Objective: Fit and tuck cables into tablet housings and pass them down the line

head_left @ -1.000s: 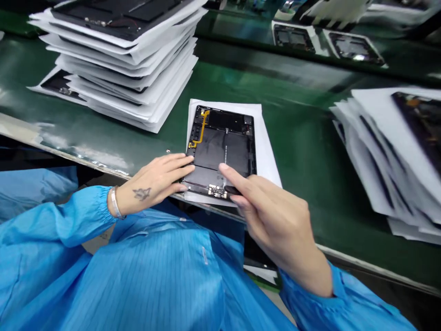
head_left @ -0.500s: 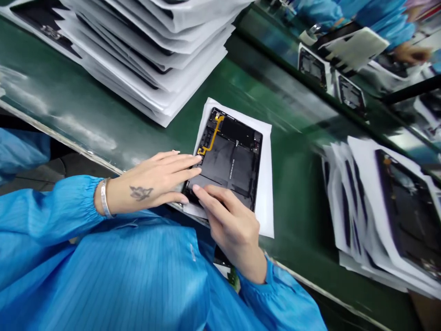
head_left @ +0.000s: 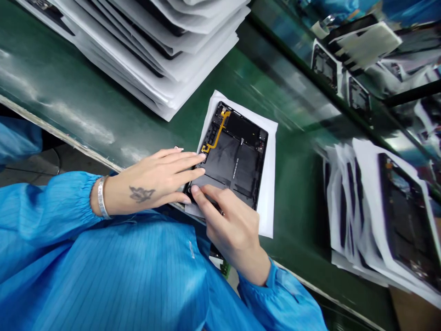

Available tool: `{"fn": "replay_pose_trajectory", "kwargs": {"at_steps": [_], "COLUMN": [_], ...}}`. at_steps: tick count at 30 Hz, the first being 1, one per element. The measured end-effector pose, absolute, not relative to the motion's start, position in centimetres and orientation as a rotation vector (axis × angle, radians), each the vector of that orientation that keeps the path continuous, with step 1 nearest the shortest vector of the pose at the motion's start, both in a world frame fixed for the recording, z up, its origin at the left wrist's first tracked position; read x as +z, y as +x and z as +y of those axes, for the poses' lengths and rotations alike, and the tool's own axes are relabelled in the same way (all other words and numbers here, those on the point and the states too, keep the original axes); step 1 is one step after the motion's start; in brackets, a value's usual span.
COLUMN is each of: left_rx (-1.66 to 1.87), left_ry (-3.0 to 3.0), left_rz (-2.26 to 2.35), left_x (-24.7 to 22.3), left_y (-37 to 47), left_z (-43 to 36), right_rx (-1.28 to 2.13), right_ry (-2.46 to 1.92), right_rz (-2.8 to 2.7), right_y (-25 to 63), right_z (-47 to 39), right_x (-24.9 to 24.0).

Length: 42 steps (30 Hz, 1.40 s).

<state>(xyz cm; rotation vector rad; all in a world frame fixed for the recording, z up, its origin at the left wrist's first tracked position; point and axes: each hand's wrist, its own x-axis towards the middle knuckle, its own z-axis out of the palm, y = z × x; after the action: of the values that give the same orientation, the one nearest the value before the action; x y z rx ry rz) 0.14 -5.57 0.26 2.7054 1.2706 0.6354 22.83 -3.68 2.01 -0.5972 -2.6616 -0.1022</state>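
An opened tablet housing [head_left: 229, 151], black inside with an orange flex cable [head_left: 219, 133] along its left side, lies on a sheet of white paper [head_left: 267, 202]. My left hand [head_left: 155, 181] is open, fingers stretched out flat, their tips resting at the housing's left edge. At the housing's lower left corner is my right hand [head_left: 234, 220], its fingers curled and closed, one fingertip pressing close to the corner. Anything held in the right fingers is hidden from view. The right hand also covers part of the housing's lower edge.
A tall stack of white sheets with dark panels between them [head_left: 155, 59] stands at upper left. Another stack [head_left: 372, 207] is at right, with a dark tablet housing [head_left: 409, 216] on top. Beyond a rail, more housings [head_left: 325, 69] lie near someone in blue.
The view has shifted a little, so the tablet housing and paper sit slightly higher and further right. My right fingertip is closer to the housing's lower left corner. The left hand stays flat.
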Motion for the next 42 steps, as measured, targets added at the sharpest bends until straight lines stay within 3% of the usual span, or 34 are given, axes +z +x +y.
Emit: {"fn": "replay_pose_trajectory", "kwargs": {"at_steps": [6,11,13,29,35,42], "left_rx": [0.639,0.634,0.636,0.667,0.650,0.664], "left_ry": [2.711,2.706,2.709,2.703,2.716,2.699], "left_rz": [1.255,1.247,1.248,1.261,1.241,1.230], "left_x": [0.3,0.1,0.0,0.0,0.1,0.1], "left_y": [0.0,-0.2,-0.2,0.0,-0.1,-0.1], "left_z": [-5.6,-5.5,-5.5,-5.5,-5.4,-5.5], "right_rx": [-0.313,0.233,0.292,0.090,-0.237,-0.305], "right_ry": [-0.493,-0.664,-0.732,-0.625,-0.505,-0.485], "right_rz": [-2.765,-2.580,-2.512,-2.609,-2.817,-2.824], "right_y": [22.1,23.8,24.2,23.0,22.4,22.2], "right_z": [-3.2,-2.5,-2.5,-3.3,-2.8,-2.9], "right_x": [3.2,1.7,1.3,1.7,3.6,4.1]}}
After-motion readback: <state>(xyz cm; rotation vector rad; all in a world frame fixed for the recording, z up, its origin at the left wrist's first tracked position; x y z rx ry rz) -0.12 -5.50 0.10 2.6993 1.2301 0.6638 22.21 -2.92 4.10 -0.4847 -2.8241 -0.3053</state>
